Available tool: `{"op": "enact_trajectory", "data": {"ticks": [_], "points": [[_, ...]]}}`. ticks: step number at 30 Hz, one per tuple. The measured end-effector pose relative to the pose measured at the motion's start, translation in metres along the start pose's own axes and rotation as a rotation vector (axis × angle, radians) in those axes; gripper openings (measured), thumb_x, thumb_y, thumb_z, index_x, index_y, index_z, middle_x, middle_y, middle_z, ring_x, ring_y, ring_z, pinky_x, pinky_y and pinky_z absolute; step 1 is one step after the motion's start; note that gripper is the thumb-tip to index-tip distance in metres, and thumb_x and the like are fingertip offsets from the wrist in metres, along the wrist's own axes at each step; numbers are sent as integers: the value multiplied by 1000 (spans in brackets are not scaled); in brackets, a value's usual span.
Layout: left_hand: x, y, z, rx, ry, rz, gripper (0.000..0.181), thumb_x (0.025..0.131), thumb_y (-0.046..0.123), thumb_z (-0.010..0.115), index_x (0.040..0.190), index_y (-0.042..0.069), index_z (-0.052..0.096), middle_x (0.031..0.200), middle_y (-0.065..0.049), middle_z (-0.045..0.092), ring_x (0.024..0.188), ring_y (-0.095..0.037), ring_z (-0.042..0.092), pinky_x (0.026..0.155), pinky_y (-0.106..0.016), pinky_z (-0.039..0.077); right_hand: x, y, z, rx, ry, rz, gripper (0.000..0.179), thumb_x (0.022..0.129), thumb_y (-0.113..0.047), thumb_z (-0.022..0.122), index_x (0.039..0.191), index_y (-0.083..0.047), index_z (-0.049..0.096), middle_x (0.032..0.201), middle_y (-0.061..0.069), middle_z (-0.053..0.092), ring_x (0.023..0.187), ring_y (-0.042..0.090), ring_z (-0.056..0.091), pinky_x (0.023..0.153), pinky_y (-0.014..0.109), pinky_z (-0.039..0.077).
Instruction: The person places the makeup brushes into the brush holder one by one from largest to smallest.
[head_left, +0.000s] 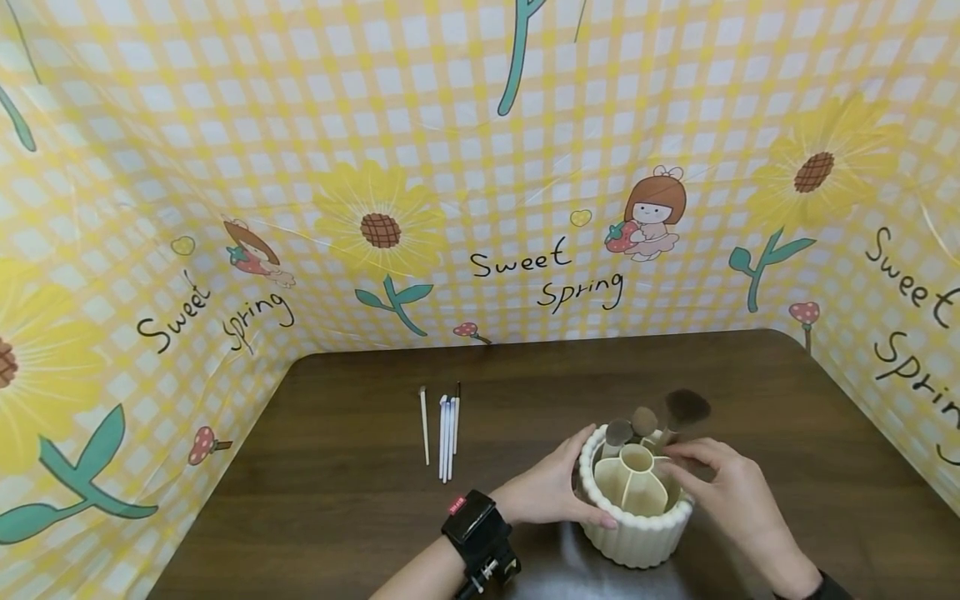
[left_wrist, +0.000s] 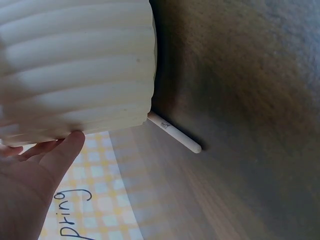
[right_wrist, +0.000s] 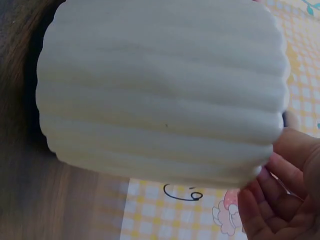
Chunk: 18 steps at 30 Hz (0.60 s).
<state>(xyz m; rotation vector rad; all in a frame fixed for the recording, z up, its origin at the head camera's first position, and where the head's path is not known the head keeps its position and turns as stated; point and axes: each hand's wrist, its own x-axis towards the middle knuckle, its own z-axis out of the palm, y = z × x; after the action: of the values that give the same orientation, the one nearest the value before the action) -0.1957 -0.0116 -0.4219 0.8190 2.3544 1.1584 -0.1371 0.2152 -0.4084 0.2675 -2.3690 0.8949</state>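
A cream fluted brush holder with a scalloped rim stands on the table, a divided insert inside it. My left hand grips its left side, thumb along the front and fingers at the back; in the left wrist view, fingers curve against the ribbed wall. My right hand is over the right rim, thumb and index finger pinching the lower part of a large dark makeup brush. The holder's wall hides that brush's handle. Two smaller brushes, one grey and one brown, stand behind the insert.
Left of the holder, several slim white-handled brushes lie side by side, with a single thin brush apart from them. A yellow checked cloth surrounds the dark wooden table at the back and sides.
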Motion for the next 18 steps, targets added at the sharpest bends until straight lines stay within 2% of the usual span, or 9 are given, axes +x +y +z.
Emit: {"op": "enact_trajectory", "data": {"ticks": [3, 7, 18], "points": [[0, -1, 0, -6, -9, -4, 112, 72, 33, 83, 154, 18, 9, 157, -8, 23, 143, -18, 26, 114, -37, 32, 2, 0, 4, -66, -4, -59, 23, 64, -5, 84, 83, -15, 75, 81, -5, 72, 80, 3, 59, 67, 16, 47], [-1, -1, 1, 14, -9, -7, 112, 73, 36, 83, 154, 18, 8, 157, -9, 23, 143, -18, 27, 113, -38, 33, 3, 1, 9, -108, 20, -110, 24, 61, -3, 84, 79, -16, 73, 77, -6, 70, 75, 11, 58, 63, 27, 49], [-3, 0, 2, 61, 27, 0, 113, 71, 41, 82, 154, 16, 10, 156, -10, 27, 142, -20, 30, 112, -38, 35, 3, -2, 13, -144, 90, -132, 22, 57, -3, 85, 70, -15, 71, 72, -6, 68, 74, 17, 57, 65, 16, 41]]}}
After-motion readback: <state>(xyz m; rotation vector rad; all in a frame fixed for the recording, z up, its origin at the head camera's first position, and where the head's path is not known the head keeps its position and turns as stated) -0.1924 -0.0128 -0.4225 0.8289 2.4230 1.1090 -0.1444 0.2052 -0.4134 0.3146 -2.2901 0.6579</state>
